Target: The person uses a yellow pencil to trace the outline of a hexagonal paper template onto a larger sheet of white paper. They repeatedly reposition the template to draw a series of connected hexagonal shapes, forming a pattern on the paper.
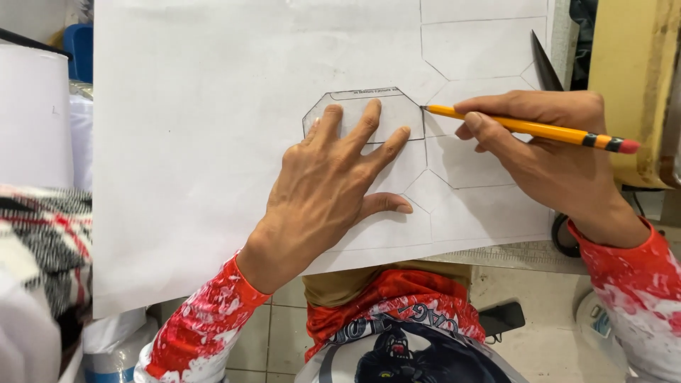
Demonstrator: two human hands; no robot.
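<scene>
Clear plastic template (369, 113) lay on white paper sheet (213, 142); my left hand (326, 191) pressed flat, fingers spread, keeping it from slipping. Right hand (560, 156) pinched yellow pencil (532, 129), tip at template's right edge for tracing.

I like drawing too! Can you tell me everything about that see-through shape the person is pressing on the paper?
The clear template is a thin, flat, see-through piece, likely plastic, with straight sides and cut-off corners, and a strip of small print along its top edge. It lies flat on the big white sheet of paper, beside pencil outlines of the same shape already drawn there. The left hand presses it down with spread fingers. The right hand holds a yellow pencil with its tip at the template's upper right corner.
</scene>
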